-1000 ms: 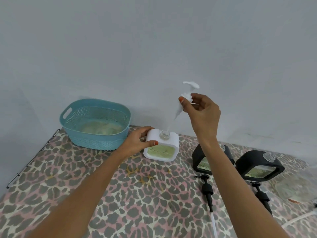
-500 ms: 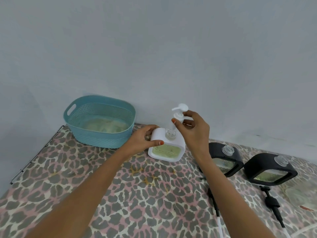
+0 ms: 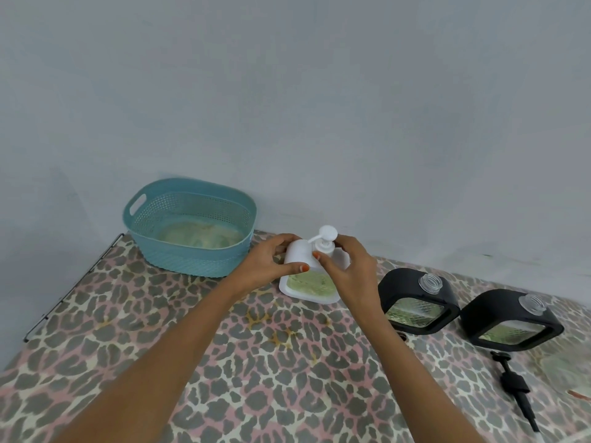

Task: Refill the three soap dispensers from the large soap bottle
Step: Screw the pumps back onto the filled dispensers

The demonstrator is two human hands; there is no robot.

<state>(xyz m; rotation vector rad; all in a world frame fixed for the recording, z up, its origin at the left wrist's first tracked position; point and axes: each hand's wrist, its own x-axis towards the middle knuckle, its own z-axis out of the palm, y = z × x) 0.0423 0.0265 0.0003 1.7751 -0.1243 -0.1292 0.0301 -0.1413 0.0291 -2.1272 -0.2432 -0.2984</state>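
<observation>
Right hand [image 3: 348, 270] pinches the white pump [image 3: 324, 239] at its collar; left hand [image 3: 268, 266] grips the white dispenser [image 3: 299, 254], which sits near the basket [image 3: 192, 260]. The pump was lifted clear a second ago and is now seated in the neck. I judge this unit filled and only needing tightening; middle black dispenser [image 3: 399, 282] and rightmost black dispenser [image 3: 486, 308] stand uncapped.

- left hand [image 3: 268, 266]: bare, slim fingers, knuckle creases showing on the back.
- left thumbnail [image 3: 304, 267]: painted a glossy orange-red, at the very tip of the thumb, below the other fingers.
- right hand [image 3: 348, 273]: bare as well, seen from the back.
- right thumbnail [image 3: 316, 255]: same orange-red polish; the nails of the other fingers are turned away and cannot be made out.
- left forearm [image 3: 179, 340] and right forearm [image 3: 406, 362]: uncovered from the wrists behind the fingers down to the view's lower edge.
</observation>
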